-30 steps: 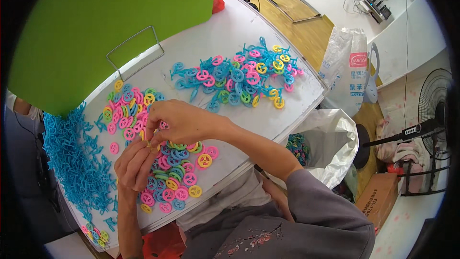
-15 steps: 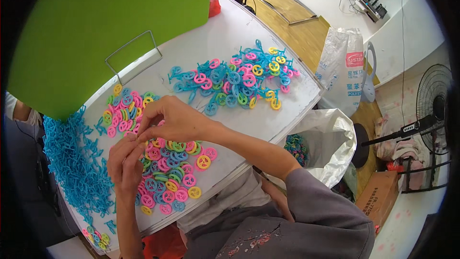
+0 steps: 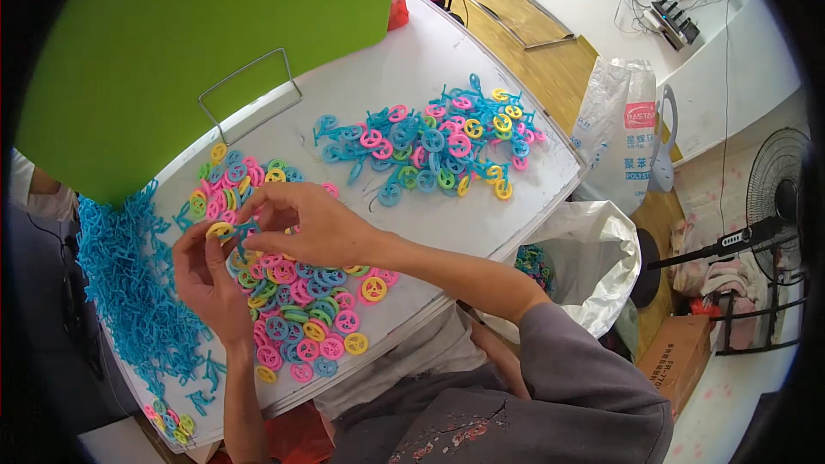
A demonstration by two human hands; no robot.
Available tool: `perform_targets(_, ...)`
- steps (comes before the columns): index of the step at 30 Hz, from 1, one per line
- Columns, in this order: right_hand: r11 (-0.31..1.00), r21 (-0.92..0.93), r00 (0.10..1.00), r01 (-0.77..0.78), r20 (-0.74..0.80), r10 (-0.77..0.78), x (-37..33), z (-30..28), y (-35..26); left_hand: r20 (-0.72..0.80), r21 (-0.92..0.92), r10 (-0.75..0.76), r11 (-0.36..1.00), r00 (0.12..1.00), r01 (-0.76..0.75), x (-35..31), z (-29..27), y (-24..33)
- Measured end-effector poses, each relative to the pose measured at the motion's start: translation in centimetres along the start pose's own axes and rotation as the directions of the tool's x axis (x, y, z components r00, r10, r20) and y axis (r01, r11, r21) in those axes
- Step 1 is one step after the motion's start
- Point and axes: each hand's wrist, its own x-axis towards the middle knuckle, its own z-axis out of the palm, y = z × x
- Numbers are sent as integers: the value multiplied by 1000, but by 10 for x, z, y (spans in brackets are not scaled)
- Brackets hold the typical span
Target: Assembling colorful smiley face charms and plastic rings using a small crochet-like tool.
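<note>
A yellow plastic wheel [image 3: 219, 229] is pinched between the thumb and fingers of my left hand [image 3: 204, 279]. Right beside it, my right hand [image 3: 322, 228] grips a small blue plastic stem [image 3: 246, 230], whose end meets the wheel; whether they are joined I cannot tell. Below both hands spreads a heap of loose pink, yellow, green and blue wheels [image 3: 331, 348]. To the left lies a large pile of blue stems [image 3: 129, 275]. Farther right on the table is a pile of stems with wheels on them [image 3: 434, 146].
A green panel [image 3: 215, 26] with a wire loop [image 3: 249, 94] stands along the table's far left side. An open white sack [image 3: 601, 266] holding colourful pieces, a printed bag [image 3: 623, 133], a fan [image 3: 765, 206] and a cardboard box [image 3: 679, 352] are right. Other people's arms show at the edges.
My hands have come a little apart, and the left has turned, bringing the yellow wheel and blue stem into sight. The view has shifted slightly.
</note>
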Motion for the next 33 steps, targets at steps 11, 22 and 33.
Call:
perform_targets(11,946,-275,929,171,-274,-248,-2,15,0,47,-81,-41,996,998,44,-3,-1,0)
perform_targets(22,980,-68,974,-188,-143,177,0,6,-1,142,-200,-250,940,958,275,7,-8,-21)
perform_targets(33,981,-72,981,-178,-89,172,5,9,1,135,-364,-401,830,906,421,1,-12,-17)
